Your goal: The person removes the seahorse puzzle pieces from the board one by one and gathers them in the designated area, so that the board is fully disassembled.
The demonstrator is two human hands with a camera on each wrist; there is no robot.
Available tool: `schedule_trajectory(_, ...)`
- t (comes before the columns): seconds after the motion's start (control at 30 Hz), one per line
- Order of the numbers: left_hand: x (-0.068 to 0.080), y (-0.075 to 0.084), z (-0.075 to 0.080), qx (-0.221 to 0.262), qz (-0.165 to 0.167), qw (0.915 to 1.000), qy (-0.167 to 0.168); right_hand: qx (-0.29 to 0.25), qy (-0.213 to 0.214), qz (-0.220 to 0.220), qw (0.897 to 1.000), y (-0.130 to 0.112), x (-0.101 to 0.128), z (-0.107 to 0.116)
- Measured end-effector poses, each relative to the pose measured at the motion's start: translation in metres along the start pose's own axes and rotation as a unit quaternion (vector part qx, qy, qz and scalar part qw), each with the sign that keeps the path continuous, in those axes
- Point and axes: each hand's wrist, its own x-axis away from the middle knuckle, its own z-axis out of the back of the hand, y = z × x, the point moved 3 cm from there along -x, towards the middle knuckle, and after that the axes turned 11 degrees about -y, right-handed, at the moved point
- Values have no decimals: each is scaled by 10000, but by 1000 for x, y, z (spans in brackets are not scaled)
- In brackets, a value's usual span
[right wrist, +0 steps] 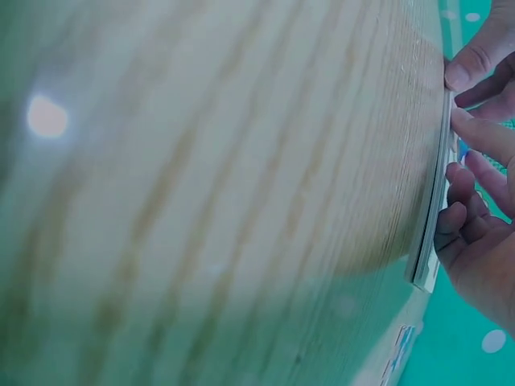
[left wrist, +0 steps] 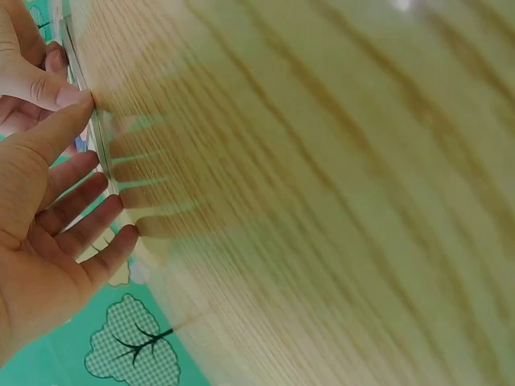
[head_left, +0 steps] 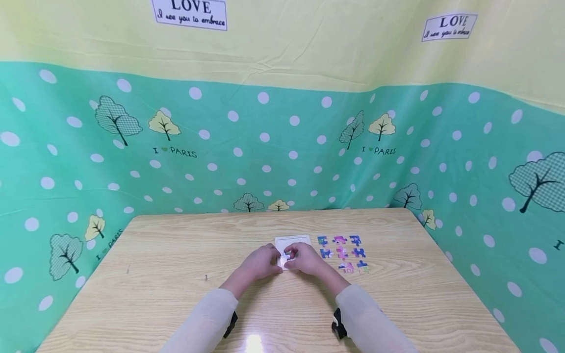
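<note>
The white puzzle tray (head_left: 292,243) lay flat on the wooden table (head_left: 176,264), its near edge under both hands. The left hand (head_left: 260,263) and right hand (head_left: 304,260) pinched a small piece (head_left: 286,257) over it, 8 coloured pieces (head_left: 343,253) just right.

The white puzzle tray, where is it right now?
Head view: the white puzzle tray lies at table centre, under both hands, with the loose puzzle pieces just to its right.
</note>
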Motion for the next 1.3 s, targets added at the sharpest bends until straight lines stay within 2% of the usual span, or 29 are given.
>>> schedule_trajectory(0.33,-4,-3,-2,15,16,10000,-19,208,-143,-40,9997,0,0,4)
schedule_trajectory(0.6,-5,-4,-3,276,2,9996,-8,378,-70,-201,9991,1,3,5)
schedule_trajectory(0.93,-4,-4,-4,341,69,9994,83,359,20,-107,9993,0,7,10)
schedule_trajectory(1.3,-3,-4,-3,364,164,9992,-87,447,125,-155,9988,2,19,21)
